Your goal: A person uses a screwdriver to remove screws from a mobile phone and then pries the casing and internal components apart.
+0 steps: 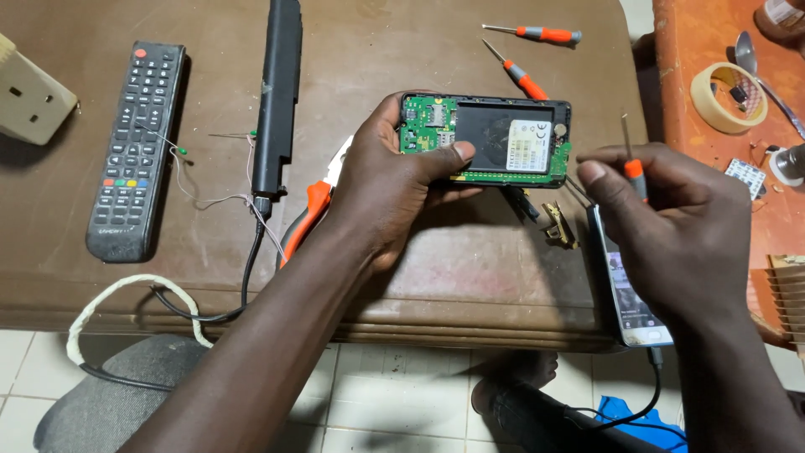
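Note:
My left hand (pixel 394 180) grips an opened black phone (pixel 503 138) above the brown table (pixel 419 277); its green circuit board and a white-labelled battery bay face up, and my thumb lies across its lower edge. My right hand (pixel 671 222) pinches a small orange-and-grey screwdriver (pixel 633 164) upright, tip up, just right of the phone's end. Two more orange-handled screwdrivers (pixel 537 59) lie on the table beyond the phone.
A black remote control (pixel 134 151) and a long black battery bar (pixel 277 92) with loose wires lie at the left. Orange pliers (pixel 310 210) sit under my left wrist. A lit phone (pixel 633 294) hangs at the table's right edge. A tape roll (pixel 725 96) rests on the orange side table.

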